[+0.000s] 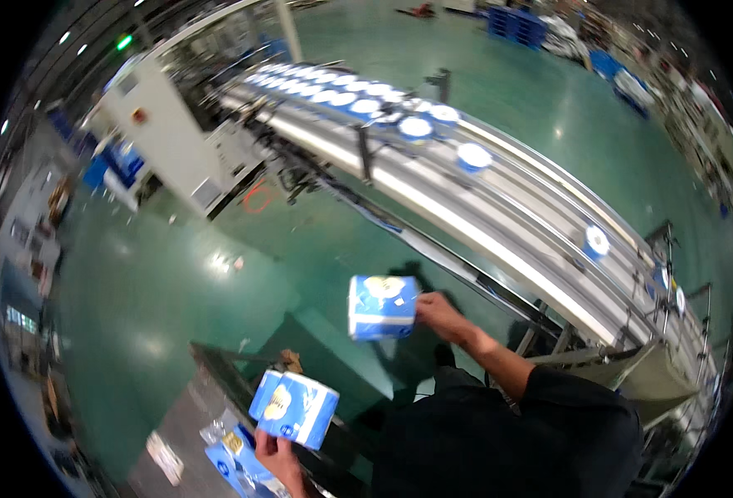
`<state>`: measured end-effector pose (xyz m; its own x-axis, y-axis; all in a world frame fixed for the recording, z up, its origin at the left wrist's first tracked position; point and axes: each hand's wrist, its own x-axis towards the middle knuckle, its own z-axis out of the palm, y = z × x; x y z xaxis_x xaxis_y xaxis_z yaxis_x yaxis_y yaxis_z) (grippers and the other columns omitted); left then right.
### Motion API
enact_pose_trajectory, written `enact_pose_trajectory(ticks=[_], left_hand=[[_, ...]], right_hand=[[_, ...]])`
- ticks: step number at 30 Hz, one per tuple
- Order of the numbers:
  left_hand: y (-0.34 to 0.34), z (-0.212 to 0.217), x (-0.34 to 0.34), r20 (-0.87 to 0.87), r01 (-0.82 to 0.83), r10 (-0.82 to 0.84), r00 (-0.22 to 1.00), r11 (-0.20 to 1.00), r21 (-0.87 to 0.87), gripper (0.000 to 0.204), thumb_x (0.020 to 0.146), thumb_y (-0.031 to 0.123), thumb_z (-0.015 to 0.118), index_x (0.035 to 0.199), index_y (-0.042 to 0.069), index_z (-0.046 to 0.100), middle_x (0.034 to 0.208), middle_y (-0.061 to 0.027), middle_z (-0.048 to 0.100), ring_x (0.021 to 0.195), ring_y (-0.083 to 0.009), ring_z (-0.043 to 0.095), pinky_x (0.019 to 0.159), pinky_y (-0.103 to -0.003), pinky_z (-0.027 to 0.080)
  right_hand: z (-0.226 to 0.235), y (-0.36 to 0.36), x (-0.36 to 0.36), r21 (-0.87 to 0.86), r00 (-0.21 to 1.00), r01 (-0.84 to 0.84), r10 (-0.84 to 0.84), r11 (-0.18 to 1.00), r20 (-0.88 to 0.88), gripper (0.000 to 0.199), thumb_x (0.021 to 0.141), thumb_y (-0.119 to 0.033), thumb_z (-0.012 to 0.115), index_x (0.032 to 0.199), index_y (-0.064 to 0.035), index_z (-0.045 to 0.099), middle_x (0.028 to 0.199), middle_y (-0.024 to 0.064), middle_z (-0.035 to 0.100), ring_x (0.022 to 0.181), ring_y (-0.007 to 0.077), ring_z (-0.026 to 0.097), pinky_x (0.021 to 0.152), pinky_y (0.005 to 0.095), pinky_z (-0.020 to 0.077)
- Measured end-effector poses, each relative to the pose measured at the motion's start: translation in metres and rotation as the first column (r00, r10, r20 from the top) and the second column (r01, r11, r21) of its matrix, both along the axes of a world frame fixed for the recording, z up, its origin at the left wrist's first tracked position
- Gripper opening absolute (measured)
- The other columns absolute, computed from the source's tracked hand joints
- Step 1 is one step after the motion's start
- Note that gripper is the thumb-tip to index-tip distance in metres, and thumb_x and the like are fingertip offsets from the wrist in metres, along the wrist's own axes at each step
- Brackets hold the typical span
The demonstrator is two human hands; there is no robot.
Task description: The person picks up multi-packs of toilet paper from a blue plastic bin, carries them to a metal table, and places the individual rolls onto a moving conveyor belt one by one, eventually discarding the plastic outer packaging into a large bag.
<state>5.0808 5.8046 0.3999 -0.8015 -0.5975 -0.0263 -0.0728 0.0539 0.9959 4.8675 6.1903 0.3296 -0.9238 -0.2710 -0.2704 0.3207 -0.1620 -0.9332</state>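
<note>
My right hand (443,317) is closed on the right edge of a blue-and-white wrapped paper roll pack (382,309), held up in front of my body over the floor. Lower and to the left, my left hand (277,455) grips the bottom edge of another wrapped paper roll pack (301,410), also blue with a pale printed patch. That pack is tilted, above the edge of a dark table (185,415). Beneath and beside my left hand lies a blue packet (235,461) with loose clear plastic at its end.
A long conveyor (507,207) runs from the far left to the near right, carrying several blue-wrapped rolls (416,127) with white ends. A pale machine cabinet (155,124) stands at its far end. A crumpled white piece (165,457) lies on the table. Blue pallets (516,26) stand far back.
</note>
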Motion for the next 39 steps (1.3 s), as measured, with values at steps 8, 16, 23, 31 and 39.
enact_pose_trajectory(ticks=[8, 16, 23, 31, 39], left_hand=[[0.254, 0.062, -0.272, 0.036, 0.686, -0.702, 0.711, 0.683, -0.252, 0.018, 0.09, -0.001, 0.064, 0.107, -0.006, 0.064, 0.098, 0.001, 0.05, 0.086, -0.0081, 0.048, 0.079, -0.022, 0.04], [0.543, 0.037, -0.398, 0.191, 0.932, -0.94, 0.284, 0.224, -0.286, 0.047, 0.084, 0.023, 0.08, 0.119, -0.006, 0.069, 0.08, -0.0026, 0.061, 0.07, -0.0078, 0.049, 0.064, -0.026, 0.044], [0.621, -0.01, -0.478, 0.446, 0.778, -0.844, 0.298, -0.056, -0.625, 0.064, 0.071, 0.051, 0.079, 0.112, 0.002, 0.076, 0.097, -0.0223, 0.075, 0.092, -0.0336, 0.074, 0.084, -0.041, 0.056], [0.566, -0.091, -0.523, 0.439, 0.665, -0.728, 0.527, 0.031, -0.746, 0.051, 0.079, 0.044, 0.079, 0.121, 0.016, 0.072, 0.125, -0.0182, 0.067, 0.106, -0.0425, 0.067, 0.093, -0.051, 0.054], [0.406, -0.044, -0.311, 0.123, 0.595, -0.609, 0.784, 0.68, -0.429, 0.029, 0.095, 0.021, 0.063, 0.121, 0.011, 0.069, 0.103, -0.0125, 0.068, 0.086, -0.0303, 0.069, 0.078, -0.04, 0.055]], right_hand=[[0.003, 0.273, 0.049, 0.016, 0.608, 0.79, -0.781, 0.612, -0.143, 0.021, 0.096, -0.01, 0.06, 0.107, 0.0027, 0.073, 0.096, 0.0009, 0.071, 0.087, 0.0102, 0.062, 0.082, 0.0283, 0.0512], [0.016, 0.41, 0.127, 0.231, 0.171, 0.966, -0.955, 0.114, -0.244, 0.03, 0.093, -0.018, 0.065, 0.112, 0.0038, 0.074, 0.095, 0.0045, 0.072, 0.089, 0.0107, 0.062, 0.081, 0.0277, 0.0489], [0.035, 0.461, 0.104, 0.69, 0.322, 0.723, -0.886, 0.003, -0.333, 0.056, 0.076, -0.052, 0.076, 0.11, -0.0072, 0.078, 0.082, 0.0132, 0.075, 0.077, 0.0258, 0.072, 0.075, 0.0361, 0.0538], [-0.001, 0.442, 0.009, 0.856, 0.599, 0.488, -0.647, -0.171, -0.471, 0.033, 0.088, -0.036, 0.066, 0.107, -0.0121, 0.079, 0.096, 0.02, 0.074, 0.092, 0.0382, 0.07, 0.083, 0.0466, 0.0539], [0.061, 0.335, 0.006, 0.579, 0.584, 0.806, 0.004, -0.124, -0.812, 0.023, 0.092, -0.018, 0.069, 0.112, -0.006, 0.074, 0.105, 0.017, 0.071, 0.095, 0.0366, 0.066, 0.085, 0.0469, 0.05]])
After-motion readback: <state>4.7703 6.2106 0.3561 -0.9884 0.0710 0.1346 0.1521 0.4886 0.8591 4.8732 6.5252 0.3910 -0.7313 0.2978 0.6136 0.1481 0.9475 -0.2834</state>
